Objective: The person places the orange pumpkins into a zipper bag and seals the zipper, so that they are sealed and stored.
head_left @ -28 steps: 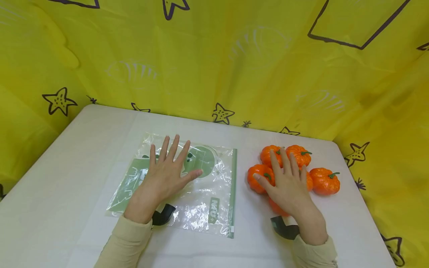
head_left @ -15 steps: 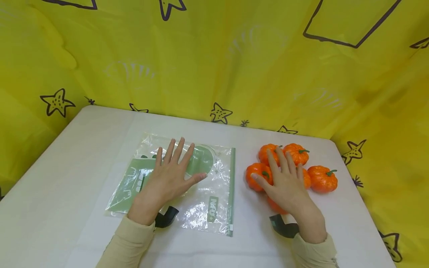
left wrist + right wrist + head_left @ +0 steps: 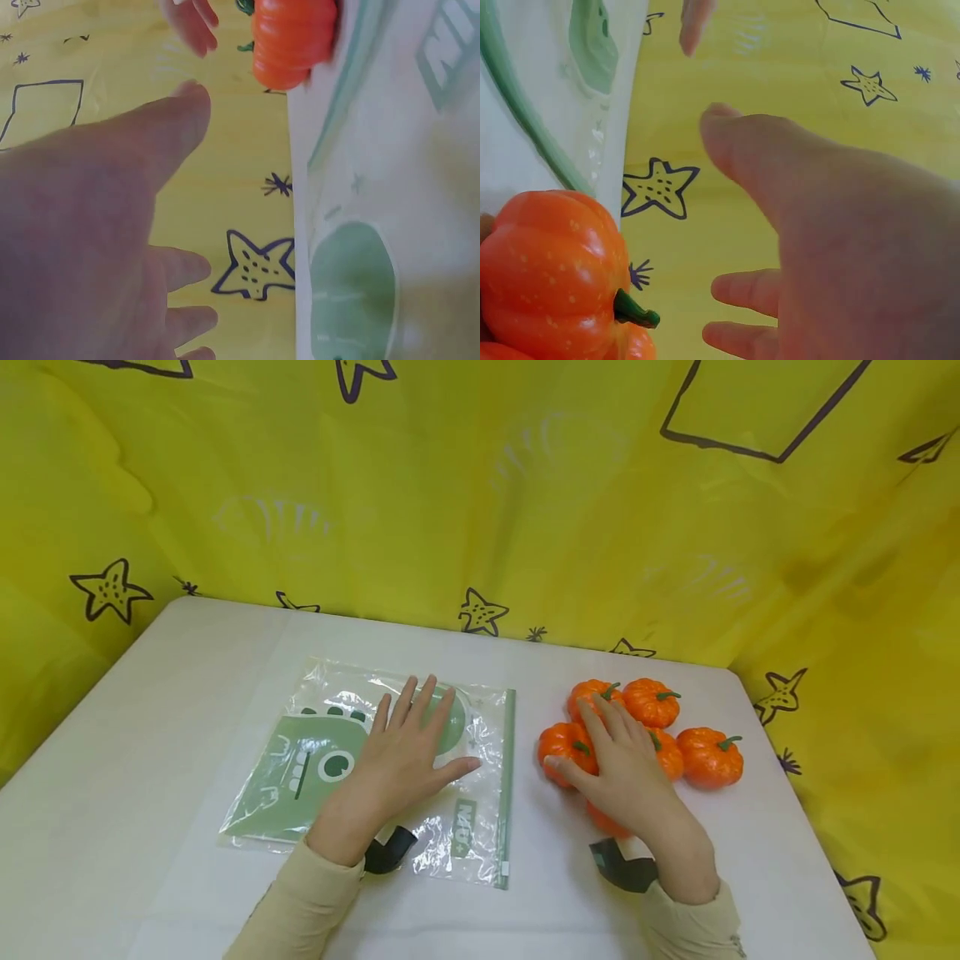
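Observation:
My left hand point(image 3: 397, 768) hovers palm down above a clear zip bag point(image 3: 480, 760) with a green cartoon monster print, its fingers spread and holding nothing. The bag lies flat, its green zip edge on the right side. My right hand point(image 3: 626, 768) is over a cluster of small orange pumpkins point(image 3: 711, 758) with green stems, fingers extended, grasping none. It covers part of several pumpkins. The right wrist view shows a pumpkin point(image 3: 555, 270) below the hand, apart from the thumb. In the left wrist view the thumb point(image 3: 169, 124) points toward the other hand, with a pumpkin point(image 3: 292, 37) beyond.
A white-covered table point(image 3: 150, 710) carries the bag on the left and the pumpkins on the right. Yellow curtain point(image 3: 420, 510) with starfish drawings hangs behind the table and at its sides. Black straps or mounts point(image 3: 390, 850) sit at both wrists.
My left hand has shifted right over the bag, uncovering more of the monster's face. The right hand's fingers have drawn closer together and slightly lower in view. The head view has turned slightly right.

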A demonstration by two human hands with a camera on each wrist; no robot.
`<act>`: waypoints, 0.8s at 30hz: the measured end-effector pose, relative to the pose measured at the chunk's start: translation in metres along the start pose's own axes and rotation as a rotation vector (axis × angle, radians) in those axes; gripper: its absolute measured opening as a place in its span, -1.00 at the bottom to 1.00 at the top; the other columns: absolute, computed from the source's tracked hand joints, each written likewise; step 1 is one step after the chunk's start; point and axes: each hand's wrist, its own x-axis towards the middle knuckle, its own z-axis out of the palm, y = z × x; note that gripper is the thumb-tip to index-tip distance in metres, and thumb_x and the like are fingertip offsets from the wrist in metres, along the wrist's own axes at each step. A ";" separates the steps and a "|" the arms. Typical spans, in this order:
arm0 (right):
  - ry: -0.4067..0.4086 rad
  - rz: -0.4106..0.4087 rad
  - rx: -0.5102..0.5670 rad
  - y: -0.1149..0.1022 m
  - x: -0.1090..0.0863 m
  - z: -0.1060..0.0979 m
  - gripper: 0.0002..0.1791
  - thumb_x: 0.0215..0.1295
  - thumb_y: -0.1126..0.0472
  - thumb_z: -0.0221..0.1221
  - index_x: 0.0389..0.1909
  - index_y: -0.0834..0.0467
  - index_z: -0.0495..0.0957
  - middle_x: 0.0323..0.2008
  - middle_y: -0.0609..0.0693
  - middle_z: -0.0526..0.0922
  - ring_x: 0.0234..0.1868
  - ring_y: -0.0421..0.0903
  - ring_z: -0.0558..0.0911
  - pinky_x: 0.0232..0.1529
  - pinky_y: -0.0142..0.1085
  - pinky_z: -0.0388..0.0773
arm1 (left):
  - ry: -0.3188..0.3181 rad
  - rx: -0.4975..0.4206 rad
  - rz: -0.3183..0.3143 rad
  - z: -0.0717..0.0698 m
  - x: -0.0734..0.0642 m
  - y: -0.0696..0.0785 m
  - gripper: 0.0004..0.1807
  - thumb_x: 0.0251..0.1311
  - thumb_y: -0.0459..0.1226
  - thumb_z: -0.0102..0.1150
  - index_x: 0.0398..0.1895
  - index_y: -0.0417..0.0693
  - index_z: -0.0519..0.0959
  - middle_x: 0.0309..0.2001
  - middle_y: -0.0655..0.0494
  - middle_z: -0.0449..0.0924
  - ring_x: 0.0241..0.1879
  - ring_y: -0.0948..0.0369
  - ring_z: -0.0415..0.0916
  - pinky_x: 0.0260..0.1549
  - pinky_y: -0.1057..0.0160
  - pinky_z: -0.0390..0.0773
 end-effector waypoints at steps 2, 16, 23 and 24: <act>-0.003 -0.003 0.012 -0.001 0.001 0.000 0.00 0.30 -0.39 0.05 0.56 0.11 0.01 0.56 0.18 -0.04 0.54 0.32 -0.05 0.42 0.37 -0.09 | -0.009 -0.004 0.006 0.001 0.002 0.005 0.04 0.24 0.36 -0.06 0.60 -0.01 -0.09 0.61 -0.08 -0.29 0.60 -0.10 -0.41 0.50 -0.22 -0.28; -0.058 0.012 0.045 -0.010 0.008 0.005 -0.27 0.32 -0.06 0.23 0.40 0.21 0.31 0.44 0.24 0.23 0.39 0.30 0.33 0.30 0.28 0.32 | 0.012 0.024 0.062 0.016 0.005 0.024 -0.04 0.24 0.27 0.08 0.54 -0.09 0.10 0.54 -0.15 0.06 0.53 -0.15 -0.01 0.45 -0.22 0.08; -0.026 -0.035 0.045 -0.007 0.009 0.013 -0.36 0.27 0.07 0.30 0.31 0.23 0.41 0.36 0.25 0.34 0.32 0.27 0.39 0.28 0.24 0.37 | -0.006 0.016 0.086 0.028 0.004 0.029 -0.11 0.25 0.18 0.16 0.47 -0.19 0.22 0.43 -0.19 0.27 0.42 -0.19 0.21 0.36 -0.20 0.27; -0.026 -0.038 0.050 -0.006 0.009 0.013 -0.37 0.26 0.09 0.31 0.31 0.23 0.41 0.36 0.25 0.34 0.32 0.27 0.39 0.28 0.24 0.37 | -0.012 0.020 0.085 0.030 0.004 0.029 -0.11 0.24 0.18 0.17 0.46 -0.19 0.23 0.42 -0.19 0.28 0.41 -0.19 0.22 0.36 -0.19 0.28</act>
